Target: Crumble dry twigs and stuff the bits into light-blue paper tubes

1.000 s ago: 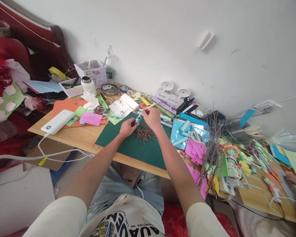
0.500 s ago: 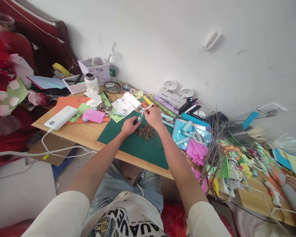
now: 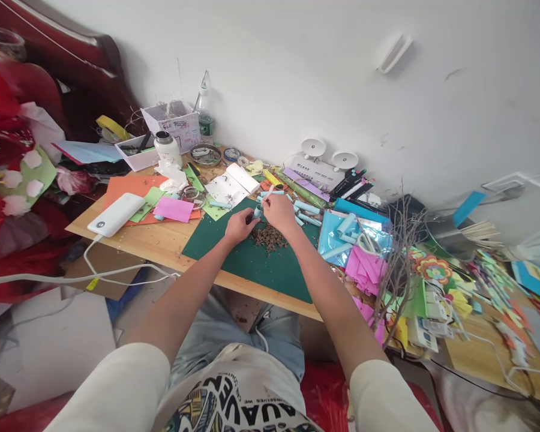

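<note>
My left hand [image 3: 241, 226] is closed around a small light-blue paper roll [image 3: 257, 211], held upright over the far part of the green cutting mat [image 3: 234, 267]. Just to its right, my right hand [image 3: 279, 211] is pinched on a thin pale stick [image 3: 268, 194], whose tip slants up beyond the fingers. Its lower end is hidden by the hand. Below both hands lies a heap of brown crumbly bits [image 3: 269, 238] on the mat. More light-blue paper rolls [image 3: 306, 207] lie behind and right of my right hand.
On the left are a white power bank [image 3: 117, 215] with its cable, a pink paper [image 3: 174, 209] and an uncapped white bottle [image 3: 167, 149]. To the right stand dry twigs [image 3: 398, 258] beside pink crepe paper [image 3: 364, 270] and scissors [image 3: 369, 243]. A white double lamp [image 3: 317, 171] is by the wall.
The view has shifted slightly. My right hand has drawn a little away from the paper roll, and the stick shows at a different slant. The other person's hand at the far right has left view.
</note>
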Demonstrator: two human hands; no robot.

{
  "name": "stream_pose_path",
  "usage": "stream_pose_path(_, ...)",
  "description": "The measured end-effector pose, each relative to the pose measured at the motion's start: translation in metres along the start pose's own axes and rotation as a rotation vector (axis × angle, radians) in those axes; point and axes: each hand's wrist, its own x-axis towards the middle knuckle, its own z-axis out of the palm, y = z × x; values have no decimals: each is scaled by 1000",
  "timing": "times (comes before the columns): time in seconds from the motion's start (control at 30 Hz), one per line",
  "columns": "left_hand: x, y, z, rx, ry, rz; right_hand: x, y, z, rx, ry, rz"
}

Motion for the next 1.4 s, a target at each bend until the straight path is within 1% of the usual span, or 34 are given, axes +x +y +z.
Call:
stream_pose_path(0.13, 0, -1, 1, 5, -8, 0, 0, 1, 2, 45, 51, 26)
stream_pose_path(0.27, 0, -3, 2, 104, 23, 18, -1, -1, 1, 44, -29, -16)
stream_pose_path(0.4, 1, -4, 2, 147, 36, 57, 0, 0, -3, 72, 36, -28)
stream_pose_path(0.5, 1, -4, 3, 136, 42, 74, 1, 1, -2, 51, -31, -35)
stream_pose_path(0.53, 1, -4, 3, 132, 46, 74, 2, 2, -1, 51, -35, -39)
stream_pose_path(0.67, 1, -3, 2, 132, 38, 56, 3, 6, 5, 121, 78, -26)
stream_pose_path(0.77, 1, -3, 1, 136, 29, 44, 3, 8, 8, 181, 51, -15)
stream_pose_path(0.83, 1, -3, 1, 132, 28, 48, 1, 8, 8, 188, 72, -6)
stream_pose_path(0.9, 1, -2, 1, 128, 27, 56, 0, 7, 6, 175, 89, -14)
stream_pose_path(1.03, 1, -1, -1, 136, 21, 46, -2, 4, 3, 131, -7, -50)
stream_pose_path(1.17, 1, 1, -2, 127, 6, 32, -2, 3, 1, 108, 41, -11)
stream_pose_path(1.3, 1, 0, -1, 135, 14, 43, -2, 1, -2, 33, -58, 8)
stream_pose_path(1.4, 1, -1, 0, 133, 15, 57, -3, -2, -4, -17, -26, 16)
